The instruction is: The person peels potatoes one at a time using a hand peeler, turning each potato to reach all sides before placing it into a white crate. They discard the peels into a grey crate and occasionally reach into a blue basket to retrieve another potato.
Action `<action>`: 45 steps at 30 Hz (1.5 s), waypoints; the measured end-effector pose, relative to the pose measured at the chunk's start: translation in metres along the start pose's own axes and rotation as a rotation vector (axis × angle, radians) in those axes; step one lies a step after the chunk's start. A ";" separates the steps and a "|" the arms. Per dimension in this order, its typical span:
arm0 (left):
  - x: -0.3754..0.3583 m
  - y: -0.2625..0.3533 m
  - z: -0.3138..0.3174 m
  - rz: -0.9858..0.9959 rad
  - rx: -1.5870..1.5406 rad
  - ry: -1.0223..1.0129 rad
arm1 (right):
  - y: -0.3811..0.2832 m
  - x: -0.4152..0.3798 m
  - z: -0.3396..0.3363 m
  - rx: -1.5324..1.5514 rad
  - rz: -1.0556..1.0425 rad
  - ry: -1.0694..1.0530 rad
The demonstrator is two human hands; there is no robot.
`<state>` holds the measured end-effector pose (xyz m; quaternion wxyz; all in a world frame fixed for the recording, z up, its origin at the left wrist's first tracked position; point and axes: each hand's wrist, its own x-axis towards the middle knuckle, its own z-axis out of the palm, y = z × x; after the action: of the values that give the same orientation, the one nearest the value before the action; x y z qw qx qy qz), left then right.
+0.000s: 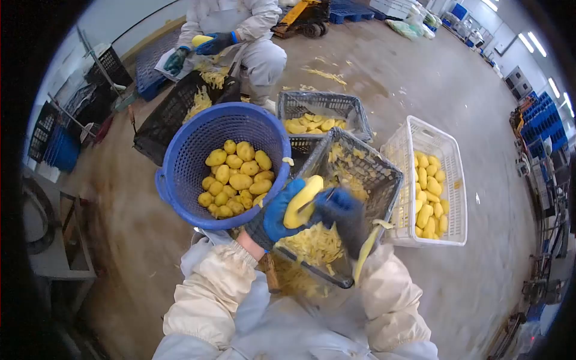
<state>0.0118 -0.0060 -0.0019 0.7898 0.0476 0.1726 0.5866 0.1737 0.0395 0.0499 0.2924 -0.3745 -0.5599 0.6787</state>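
My left hand [277, 215], in a blue glove, grips a long yellow peeled potato [302, 201] above a black crate [384, 175] of peelings [317, 245]. Close against the potato's right side is my right hand [341, 209], also gloved and blurred by motion. It is closed on what looks like a peeler [314, 203]; only a thin dark part shows. A long strip of peel [365, 254] hangs by my right wrist. To the left of my hands stands a blue basket [174, 171] of unpeeled potatoes [237, 174].
A white crate [461, 207] of peeled potatoes [429, 195] stands at the right. Behind the peelings crate is another black crate [354, 103] with yellow pieces. Across from me a person [237, 36] sits holding a potato [202, 40] over a dark crate [162, 123].
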 end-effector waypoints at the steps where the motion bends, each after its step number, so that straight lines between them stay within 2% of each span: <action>1: 0.000 -0.003 -0.004 -0.005 0.036 -0.004 | -0.010 0.013 -0.015 0.079 -0.002 0.072; 2: -0.004 -0.003 0.003 -0.034 0.141 -0.049 | -0.006 0.025 -0.030 0.041 -0.048 0.250; 3: -0.009 -0.001 0.012 -0.066 0.250 -0.093 | 0.016 0.042 -0.053 0.188 -0.082 0.322; 5: -0.012 -0.001 0.018 -0.105 0.152 -0.060 | 0.005 0.040 -0.066 0.293 -0.027 0.279; 7: -0.015 -0.001 0.024 -0.124 0.041 -0.022 | -0.007 0.034 -0.062 0.259 -0.029 0.252; 9: -0.020 0.000 0.035 -0.058 0.293 -0.055 | -0.012 0.029 -0.056 0.229 -0.024 0.226; 11: -0.020 -0.003 0.034 -0.039 0.374 -0.081 | -0.013 0.023 -0.052 0.188 -0.106 0.094; 13: -0.016 -0.008 0.025 0.264 0.796 -0.004 | -0.009 0.013 -0.030 0.015 -0.146 0.043; 15: -0.023 -0.001 0.040 0.200 0.884 0.016 | -0.015 0.008 -0.021 -0.138 -0.099 0.040; 17: -0.024 0.000 0.044 0.304 1.339 0.041 | -0.015 0.024 -0.041 -0.035 -0.064 0.265; 18: -0.028 0.002 0.050 0.089 1.182 0.115 | -0.010 0.033 -0.050 -0.083 -0.157 0.395; 19: -0.024 0.000 0.043 0.090 1.185 0.112 | -0.004 0.033 -0.055 -0.082 -0.160 0.398; 21: -0.013 -0.002 0.027 0.652 1.693 0.029 | -0.022 0.023 -0.043 -0.005 -0.107 0.321; 22: -0.010 -0.002 0.025 0.655 1.692 0.029 | -0.031 0.011 -0.029 0.002 -0.051 0.137; 23: -0.010 -0.003 0.026 0.752 1.776 0.041 | -0.019 0.013 -0.023 0.024 -0.060 0.025; 24: -0.011 -0.005 0.026 0.840 1.860 0.049 | -0.015 0.019 -0.029 0.036 -0.026 0.131; 25: -0.013 -0.006 0.025 0.823 1.862 0.039 | -0.015 0.024 -0.038 0.049 0.009 0.243; 27: -0.013 -0.004 0.027 0.728 1.816 0.115 | -0.013 0.028 -0.055 0.103 -0.030 0.278; 29: -0.011 -0.001 0.028 0.774 1.878 0.130 | -0.018 0.028 -0.053 0.161 -0.082 0.310; 31: -0.011 -0.002 0.031 0.802 1.934 0.151 | -0.025 0.011 -0.032 0.162 0.060 0.050; 32: -0.014 -0.002 0.036 0.831 1.910 0.133 | -0.013 0.018 -0.042 0.127 0.015 0.137; 33: -0.016 -0.003 0.039 0.864 1.881 0.117 | -0.005 0.027 -0.055 -0.061 -0.147 0.263; 35: -0.017 -0.001 0.038 0.835 1.908 0.101 | -0.002 0.035 -0.073 0.249 -0.034 0.247; 37: -0.014 0.001 0.036 0.811 1.926 0.101 | -0.022 0.014 -0.043 0.245 -0.031 0.038; 38: -0.013 0.000 0.034 0.780 1.922 0.111 | -0.026 0.011 -0.029 0.125 0.093 0.042; 39: -0.014 -0.001 0.032 0.738 1.924 0.113 | -0.015 0.019 -0.038 0.136 0.099 0.048; 40: -0.016 -0.003 0.029 0.723 1.929 0.103 | 0.003 0.034 -0.057 0.158 0.012 0.189; 41: -0.016 -0.004 0.027 0.691 1.729 0.070 | -0.003 0.040 -0.063 0.172 -0.082 0.325; 42: -0.015 -0.002 0.028 0.660 1.531 0.037 | -0.008 0.037 -0.068 0.219 -0.101 0.296; 43: -0.014 0.003 0.030 0.673 1.531 0.036 | -0.009 0.034 -0.065 0.214 -0.110 0.290; 45: -0.017 0.009 0.031 0.494 1.483 0.036 | -0.032 0.014 -0.031 0.229 0.062 0.063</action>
<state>0.0100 -0.0150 0.0332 0.3955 0.5906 0.5166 0.4774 0.1912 0.0740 0.0755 0.3296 -0.3767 -0.4574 0.7350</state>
